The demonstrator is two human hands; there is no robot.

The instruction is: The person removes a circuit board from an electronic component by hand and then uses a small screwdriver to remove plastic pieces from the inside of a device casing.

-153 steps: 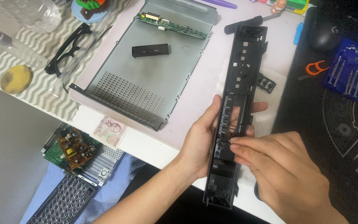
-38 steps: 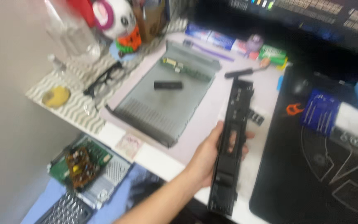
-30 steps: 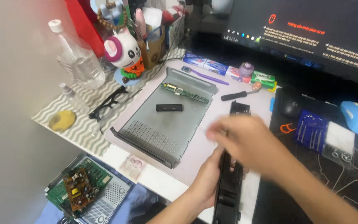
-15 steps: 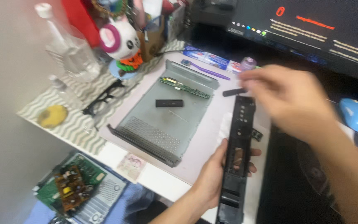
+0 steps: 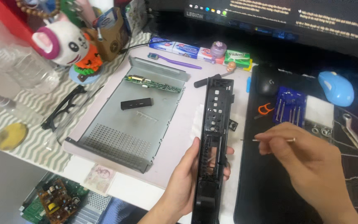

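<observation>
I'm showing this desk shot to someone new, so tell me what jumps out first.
At centre, the left hand grips a long black plastic panel held upright over the desk. To its right, the right hand pinches a thin metal screwdriver bit, tip pointing at the panel. Left of both lies a grey perforated metal cover, bearing a narrow green circuit board and a small black bar.

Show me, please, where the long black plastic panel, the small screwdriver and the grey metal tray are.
long black plastic panel [image 5: 217, 120]: head view, on its slotted upper half.
small screwdriver [image 5: 270, 140]: head view, on its thin shaft near the right fingers.
grey metal tray [image 5: 146, 120]: head view, on its bare floor.
</observation>
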